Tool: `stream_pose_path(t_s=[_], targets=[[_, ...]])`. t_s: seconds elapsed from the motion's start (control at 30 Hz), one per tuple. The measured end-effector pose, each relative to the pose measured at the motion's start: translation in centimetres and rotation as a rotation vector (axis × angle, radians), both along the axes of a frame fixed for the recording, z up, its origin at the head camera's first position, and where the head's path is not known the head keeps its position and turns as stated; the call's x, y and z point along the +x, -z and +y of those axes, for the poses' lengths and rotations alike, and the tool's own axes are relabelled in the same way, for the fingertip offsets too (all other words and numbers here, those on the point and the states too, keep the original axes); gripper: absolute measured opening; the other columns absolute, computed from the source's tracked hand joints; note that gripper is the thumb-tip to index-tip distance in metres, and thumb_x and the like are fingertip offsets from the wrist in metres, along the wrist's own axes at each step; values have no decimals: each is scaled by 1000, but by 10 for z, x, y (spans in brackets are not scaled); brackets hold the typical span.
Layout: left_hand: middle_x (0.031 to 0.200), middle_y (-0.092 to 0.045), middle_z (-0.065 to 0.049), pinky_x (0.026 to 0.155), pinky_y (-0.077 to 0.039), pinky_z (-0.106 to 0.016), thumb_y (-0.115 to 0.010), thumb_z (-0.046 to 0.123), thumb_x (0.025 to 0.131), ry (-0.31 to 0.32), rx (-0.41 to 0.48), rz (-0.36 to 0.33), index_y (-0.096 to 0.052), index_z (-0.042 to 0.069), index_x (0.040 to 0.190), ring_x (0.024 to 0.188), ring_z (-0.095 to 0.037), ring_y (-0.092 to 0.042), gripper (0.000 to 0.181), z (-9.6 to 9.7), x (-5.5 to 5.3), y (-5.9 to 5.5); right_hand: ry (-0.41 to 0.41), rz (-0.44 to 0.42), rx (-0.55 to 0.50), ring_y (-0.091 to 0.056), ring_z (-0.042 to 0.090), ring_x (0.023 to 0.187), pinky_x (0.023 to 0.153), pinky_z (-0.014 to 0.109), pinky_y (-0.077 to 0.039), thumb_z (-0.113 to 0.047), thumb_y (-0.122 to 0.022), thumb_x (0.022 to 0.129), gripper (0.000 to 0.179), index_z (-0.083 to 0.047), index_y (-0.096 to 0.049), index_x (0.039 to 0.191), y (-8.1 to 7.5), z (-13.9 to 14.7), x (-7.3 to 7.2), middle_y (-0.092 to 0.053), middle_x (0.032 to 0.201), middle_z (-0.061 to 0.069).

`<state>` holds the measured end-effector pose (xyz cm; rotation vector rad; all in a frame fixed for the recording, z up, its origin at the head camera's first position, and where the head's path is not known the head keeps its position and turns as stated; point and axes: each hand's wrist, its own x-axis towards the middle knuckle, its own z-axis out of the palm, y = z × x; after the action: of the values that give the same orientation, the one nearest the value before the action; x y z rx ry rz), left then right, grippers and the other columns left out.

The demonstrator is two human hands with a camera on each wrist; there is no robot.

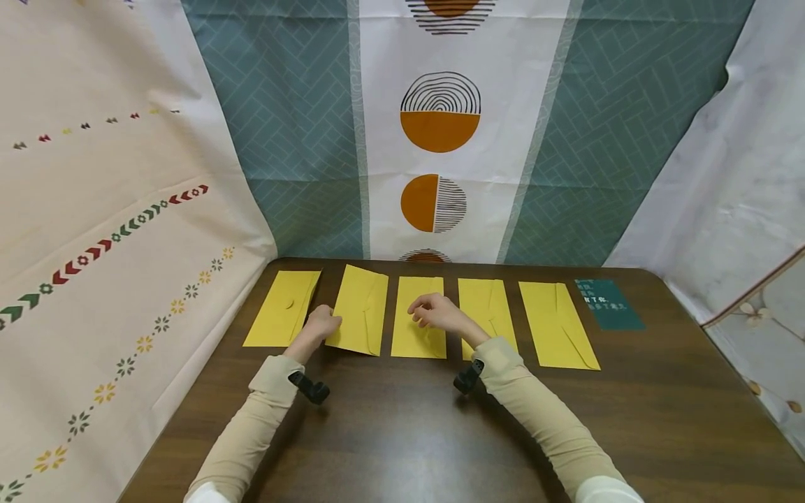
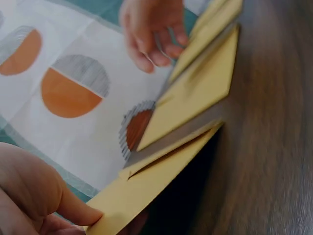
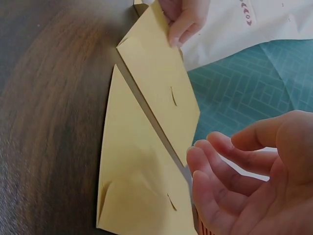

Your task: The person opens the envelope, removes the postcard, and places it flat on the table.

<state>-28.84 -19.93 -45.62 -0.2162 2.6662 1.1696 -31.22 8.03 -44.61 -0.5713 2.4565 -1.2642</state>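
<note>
- Left hand: pinching the edge of a tilted yellow envelope, 9 o'clock from right hand.
- Right hand: fingers loosely curved above middle envelope.
- Teal card, 3 o'clock: white characters, mostly illegible.

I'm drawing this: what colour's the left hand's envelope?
The envelope is yellow, clearest in the head view.

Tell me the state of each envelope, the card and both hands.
Leftmost envelope: lying on table
Second envelope: tilted, one side raised
Third envelope: lying, partly hidden
Fourth envelope: lying, partly hidden
Fifth envelope: lying uncovered
Green card: lying, lettering showing
Left hand: pinching second envelope
Right hand: loosely curved, empty
</note>
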Motion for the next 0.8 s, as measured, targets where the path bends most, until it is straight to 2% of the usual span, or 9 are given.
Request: stream_pose_path(t_s=[0.07,0.1,0.17,0.23,0.33,0.6,0.8], targets=[[57,-32,2,49,-30,-24,-40,5,96,-15,89,1,-44,5,68,48,-11,-30,28,-2,1,-1,-16,-7,-4,-68,33,90,77,43,-56,-13,-47,100,29,4,-64,116,0,-1,1,-67,102,21],[57,-34,3,49,-33,-24,-38,4,96,-16,133,-3,-47,3,69,49,-11,-33,28,-3,2,-2,-22,-10,-4,-68,33,90,77,43,-56,-13,-47,99,29,4,-63,117,0,-2,1,-67,102,21],[65,-45,0,55,-41,-25,-38,6,99,-25,196,-26,-58,-5,90,56,-11,-44,24,-3,4,-3,-34,-14,-5,-68,33,90,77,43,-56,-13,-47,99,30,4,-62,119,-1,-3,2,-67,104,23],[79,-53,-3,65,-48,-26,-38,9,101,-36,244,-47,-55,-10,117,68,-12,-52,29,-4,6,-4,-43,-15,-5,-68,33,90,77,43,-56,-13,-48,99,30,3,-61,120,-1,-3,2,-67,104,23],[91,-58,-7,69,-52,-28,-39,10,103,-47,283,-46,-48,-12,129,75,-13,-57,35,-5,7,-6,-51,-23,-15,-68,33,91,77,42,-56,-14,-48,99,31,3,-59,123,-2,-4,2,-66,106,23],[103,-63,-13,72,-56,-28,-40,10,103,-54,388,-22,-47,-12,130,79,-10,-62,36,-2,10,-16,-113,-82,-44,-66,34,102,79,40,-55,-20,-50,100,45,3,-45,138,-1,-6,3,-61,122,24],[104,-64,-13,75,-56,-29,-44,11,102,-27,427,25,-50,-9,128,80,-10,-62,33,3,11,-16,-146,-90,-47,-63,35,109,83,41,-56,-25,-50,101,59,3,-29,148,-2,-8,6,-56,130,25]])
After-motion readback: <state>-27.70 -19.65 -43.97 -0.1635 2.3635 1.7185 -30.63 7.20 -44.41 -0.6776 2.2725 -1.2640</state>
